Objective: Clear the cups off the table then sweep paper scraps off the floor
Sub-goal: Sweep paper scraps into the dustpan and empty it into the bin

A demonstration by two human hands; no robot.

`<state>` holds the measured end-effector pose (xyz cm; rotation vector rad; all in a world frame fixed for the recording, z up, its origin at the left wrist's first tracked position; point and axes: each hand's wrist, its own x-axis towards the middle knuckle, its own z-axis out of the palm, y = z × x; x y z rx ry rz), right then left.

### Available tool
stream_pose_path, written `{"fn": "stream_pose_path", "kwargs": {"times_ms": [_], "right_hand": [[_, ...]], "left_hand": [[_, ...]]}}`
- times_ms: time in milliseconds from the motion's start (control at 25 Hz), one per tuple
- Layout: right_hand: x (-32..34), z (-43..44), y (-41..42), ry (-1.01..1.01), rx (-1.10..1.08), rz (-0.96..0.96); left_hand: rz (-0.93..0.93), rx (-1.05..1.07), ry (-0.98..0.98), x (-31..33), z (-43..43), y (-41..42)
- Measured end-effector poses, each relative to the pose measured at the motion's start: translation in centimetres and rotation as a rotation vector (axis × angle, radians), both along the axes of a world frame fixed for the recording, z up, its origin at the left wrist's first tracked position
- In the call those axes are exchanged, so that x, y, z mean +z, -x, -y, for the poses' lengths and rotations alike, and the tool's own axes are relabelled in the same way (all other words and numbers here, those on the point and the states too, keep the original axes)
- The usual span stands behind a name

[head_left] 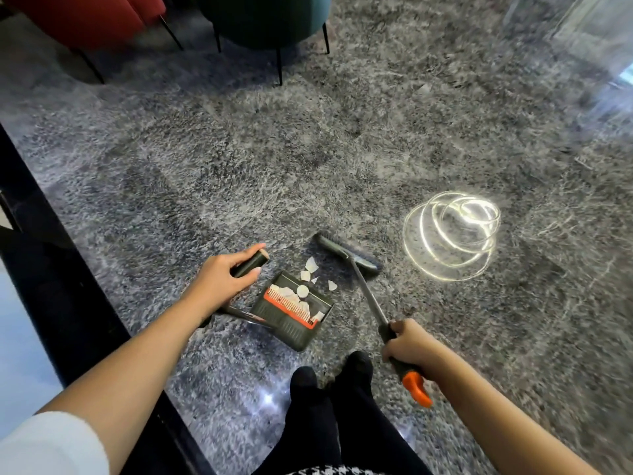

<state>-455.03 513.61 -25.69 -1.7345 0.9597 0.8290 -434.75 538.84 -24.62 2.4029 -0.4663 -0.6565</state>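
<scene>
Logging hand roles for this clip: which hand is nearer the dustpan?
Left. The left hand grips the dustpan by its handle; the right hand holds the broom handle, apart on the dustpan's right.

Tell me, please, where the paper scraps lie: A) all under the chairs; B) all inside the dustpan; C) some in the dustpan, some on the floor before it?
C: some paper scraps rest in the dustpan, others lie on the floor between it and the broom head.

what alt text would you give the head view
A person's right hand holds a broom behind paper scraps at the mouth of a dustpan, whose handle the left hand grips. Some scraps lie in the pan; the floor is dark speckled stone.
</scene>
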Motion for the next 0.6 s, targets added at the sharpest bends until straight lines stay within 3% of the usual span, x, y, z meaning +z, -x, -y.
{"fn": "stream_pose_path", "kwargs": {"times_ms": [280,600], "right_hand": [[1.9,-1.5,2.9,-0.173,-0.028,-0.054],[6.7,3.6,4.7,-0.381,-0.273,-0.05]], "left_hand": [[-0.015,-0.03,0.025,-0.2,-0.5,-0.6],[-0.012,-0.052,0.059,-0.8,-1.0,-0.5]]}}
